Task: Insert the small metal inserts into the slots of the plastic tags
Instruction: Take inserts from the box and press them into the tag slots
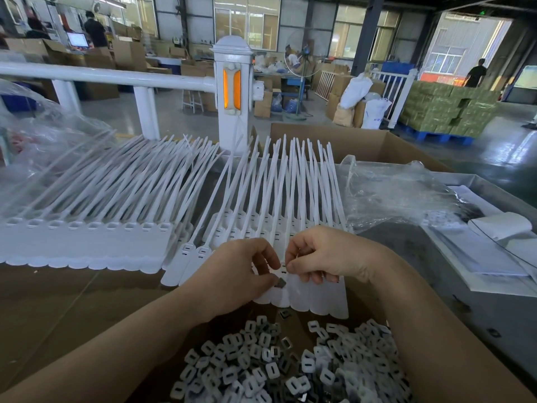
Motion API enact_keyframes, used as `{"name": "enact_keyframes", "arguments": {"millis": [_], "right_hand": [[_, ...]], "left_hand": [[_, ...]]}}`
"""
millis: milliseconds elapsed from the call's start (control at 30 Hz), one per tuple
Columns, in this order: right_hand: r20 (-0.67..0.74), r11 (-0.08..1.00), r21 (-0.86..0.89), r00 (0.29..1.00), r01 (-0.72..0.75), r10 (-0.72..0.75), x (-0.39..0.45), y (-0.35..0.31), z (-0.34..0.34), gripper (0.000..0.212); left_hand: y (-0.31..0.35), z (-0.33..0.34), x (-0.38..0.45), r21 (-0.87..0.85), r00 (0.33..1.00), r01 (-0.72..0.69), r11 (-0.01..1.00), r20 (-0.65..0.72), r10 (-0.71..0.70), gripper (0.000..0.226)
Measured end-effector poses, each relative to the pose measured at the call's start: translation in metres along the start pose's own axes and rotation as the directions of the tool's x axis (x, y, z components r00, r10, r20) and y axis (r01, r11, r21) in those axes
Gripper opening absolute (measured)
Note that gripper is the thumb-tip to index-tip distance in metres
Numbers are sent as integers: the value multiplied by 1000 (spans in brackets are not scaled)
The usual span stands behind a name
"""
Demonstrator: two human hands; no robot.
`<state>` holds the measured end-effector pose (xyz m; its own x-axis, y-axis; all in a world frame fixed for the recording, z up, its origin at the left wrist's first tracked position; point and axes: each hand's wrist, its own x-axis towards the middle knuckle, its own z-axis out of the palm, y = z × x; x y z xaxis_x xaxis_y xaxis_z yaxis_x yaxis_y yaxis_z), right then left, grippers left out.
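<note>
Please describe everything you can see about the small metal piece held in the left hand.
The metal insert is a small, flat, dark grey piece with a dull shine. The left hand pinches it between thumb and fingertips, so part is hidden. It sits over the white plastic tags, beside the right hand. Whether it touches a tag is unclear.

White matt plastic tags [313, 298] lie on a brown matt cardboard surface [58, 301]. Nearer than the tags: small dull-grey metal inserts [273, 370]. Right of them: crinkled glossy clear plastic film [392, 190].
</note>
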<state>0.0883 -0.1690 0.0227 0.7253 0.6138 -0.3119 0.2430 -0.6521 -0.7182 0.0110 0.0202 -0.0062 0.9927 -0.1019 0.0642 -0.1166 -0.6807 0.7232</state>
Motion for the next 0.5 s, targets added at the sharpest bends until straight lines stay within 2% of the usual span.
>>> {"name": "enact_keyframes", "arguments": {"millis": [133, 333, 433, 500], "right_hand": [[6, 1000, -4, 1000, 5, -5, 0, 0, 1, 4], [-4, 1000, -18, 1000, 8, -9, 0, 0, 1, 3], [-8, 1000, -8, 1000, 6, -6, -1, 0, 1, 3], [-12, 1000, 7, 1000, 8, -8, -1, 0, 1, 3]], "left_hand": [[4, 2, -3, 153, 998, -52, 987, 26, 49, 15], [4, 6, -2, 237, 995, -101, 966, 8, 102, 6], [1, 5, -1, 221, 996, -94, 971, 12, 94, 8], [-1, 3, 0, 99, 999, -34, 995, -4, 34, 12]]}}
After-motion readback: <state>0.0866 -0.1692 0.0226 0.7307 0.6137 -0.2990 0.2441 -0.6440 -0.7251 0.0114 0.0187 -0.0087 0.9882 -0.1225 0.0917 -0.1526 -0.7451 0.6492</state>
